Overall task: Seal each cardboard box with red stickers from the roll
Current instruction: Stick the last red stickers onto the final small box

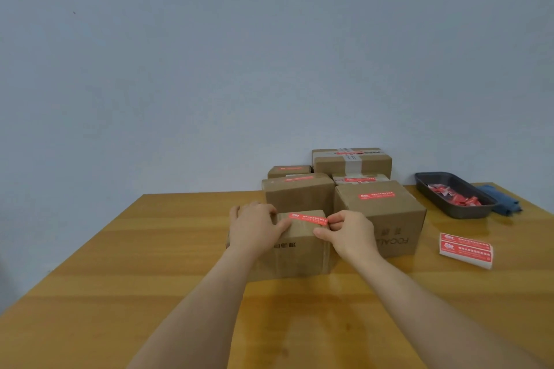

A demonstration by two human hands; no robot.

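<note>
A small cardboard box (299, 252) stands nearest me on the wooden table (120, 278). A red sticker (308, 219) lies along its top. My left hand (254, 228) rests flat on the box's left top edge, its thumb touching the sticker's left end. My right hand (344, 232) pinches the sticker's right end between thumb and forefinger. The flattened sticker roll (466, 249) lies to the right on the table, apart from both hands.
Several cardboard boxes with red stickers on top stand behind, the largest front one (386, 219) touching my right hand's side. A dark tray (425, 186) with red scraps sits at the far right, with a blue cloth (499, 199) beside it. A grey wall rises behind.
</note>
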